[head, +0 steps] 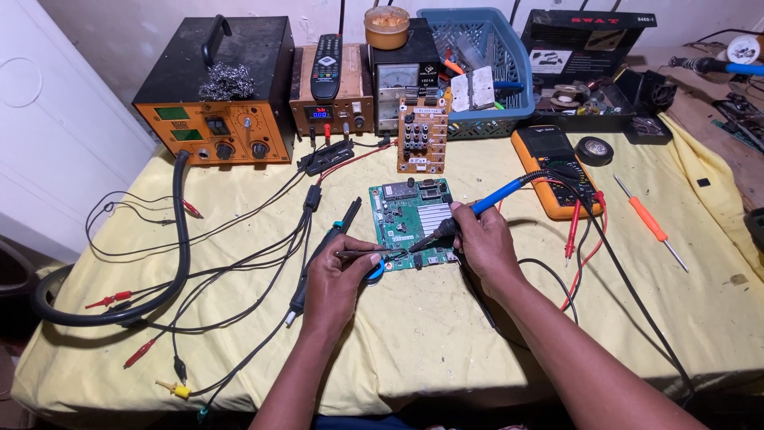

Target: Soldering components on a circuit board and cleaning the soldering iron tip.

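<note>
Head view: soldering iron [477, 209] pinched in right hand [485, 243] fingers.

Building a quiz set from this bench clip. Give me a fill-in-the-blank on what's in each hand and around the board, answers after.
1. The right hand holds a soldering iron with a ____ handle.
2. The left hand holds ____ at the edge of the green circuit board.
3. The remote control lies on top of the ____.
4. The screwdriver on the yellow cloth has an ____ handle.

Answers: blue; tweezers; power supply; orange
</note>
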